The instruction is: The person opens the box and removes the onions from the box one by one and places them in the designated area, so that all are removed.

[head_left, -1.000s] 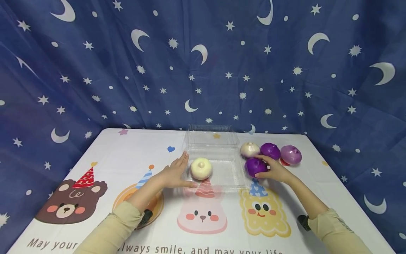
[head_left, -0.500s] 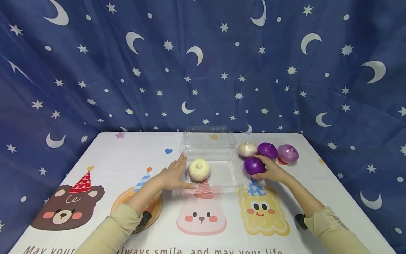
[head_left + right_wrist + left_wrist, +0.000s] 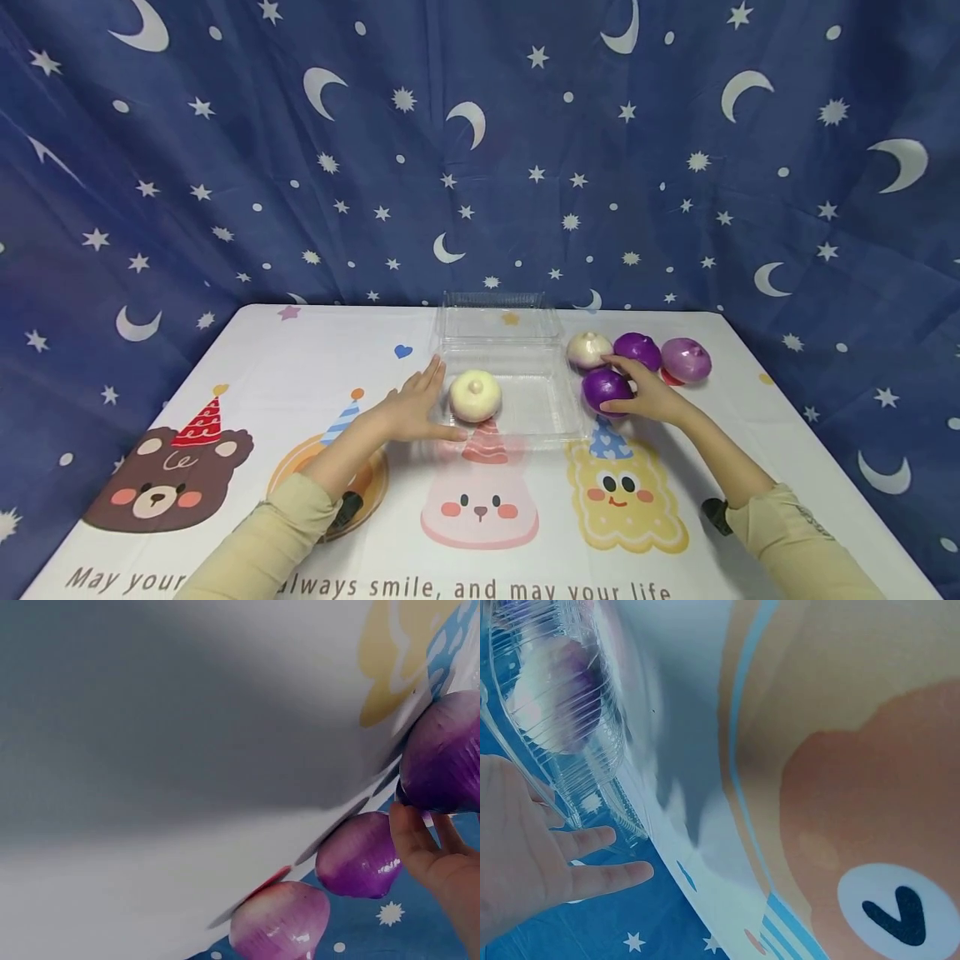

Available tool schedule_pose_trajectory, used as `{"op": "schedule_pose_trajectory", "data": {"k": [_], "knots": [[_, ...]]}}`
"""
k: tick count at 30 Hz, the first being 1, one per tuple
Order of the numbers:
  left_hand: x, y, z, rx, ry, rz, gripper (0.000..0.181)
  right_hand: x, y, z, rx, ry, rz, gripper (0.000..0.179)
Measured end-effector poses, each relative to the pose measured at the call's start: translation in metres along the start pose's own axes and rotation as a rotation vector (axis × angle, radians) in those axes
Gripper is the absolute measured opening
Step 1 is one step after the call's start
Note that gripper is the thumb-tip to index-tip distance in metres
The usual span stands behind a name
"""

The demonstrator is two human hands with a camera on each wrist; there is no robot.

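My right hand (image 3: 651,395) holds a dark purple onion (image 3: 606,392) beside the right edge of a clear plastic box (image 3: 536,404). Its thumb is on the near side and its fingers reach round the far side. Inside the box, at the left, sits a pale cream onion (image 3: 476,396). My left hand (image 3: 412,410) rests against the box's left side with straight fingers, its thumb along the front edge. In the left wrist view those fingers (image 3: 592,840) lie beside the ribbed plastic wall. The right wrist view shows the held onion (image 3: 446,757) above the fingertips.
Behind the held onion stand a whitish onion (image 3: 589,350), another dark purple onion (image 3: 637,351) and a lighter purple onion (image 3: 686,359) in a row. The box's raised lid (image 3: 495,321) leans back near the table's far edge. A blue curtain (image 3: 300,150) hangs behind.
The head view sways slightly. My right hand and the purple onion in it stay almost in place, perhaps a touch farther right. My left hand keeps its position at the box.
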State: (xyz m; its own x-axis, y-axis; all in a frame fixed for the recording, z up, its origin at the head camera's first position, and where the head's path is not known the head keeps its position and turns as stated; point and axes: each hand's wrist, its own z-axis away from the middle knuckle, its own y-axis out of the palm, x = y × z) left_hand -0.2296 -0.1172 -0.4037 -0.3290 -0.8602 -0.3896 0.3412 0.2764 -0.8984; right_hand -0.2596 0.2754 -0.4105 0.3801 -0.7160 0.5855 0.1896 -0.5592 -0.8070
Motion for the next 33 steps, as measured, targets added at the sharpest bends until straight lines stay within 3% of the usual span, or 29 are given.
{"op": "schedule_pose_trajectory", "data": {"k": [11, 21, 26, 33], "knots": [[-0.002, -0.002, 0.001, -0.007, 0.002, -0.001, 0.117, 0.003, 0.003, 0.0, -0.112, -0.02, 0.028, 0.061], [0.0, 0.0, 0.002, -0.007, 0.004, 0.01, 0.117, 0.014, 0.004, -0.004, -0.218, 0.018, -0.023, 0.046], [0.001, 0.001, 0.002, 0.004, 0.018, 0.016, 0.117, 0.02, 0.006, -0.006, -0.276, -0.012, -0.035, 0.04], [0.003, -0.001, 0.002, 0.008, 0.023, 0.002, 0.116, 0.035, 0.01, -0.011, -0.291, 0.0, -0.034, 0.039]]}}
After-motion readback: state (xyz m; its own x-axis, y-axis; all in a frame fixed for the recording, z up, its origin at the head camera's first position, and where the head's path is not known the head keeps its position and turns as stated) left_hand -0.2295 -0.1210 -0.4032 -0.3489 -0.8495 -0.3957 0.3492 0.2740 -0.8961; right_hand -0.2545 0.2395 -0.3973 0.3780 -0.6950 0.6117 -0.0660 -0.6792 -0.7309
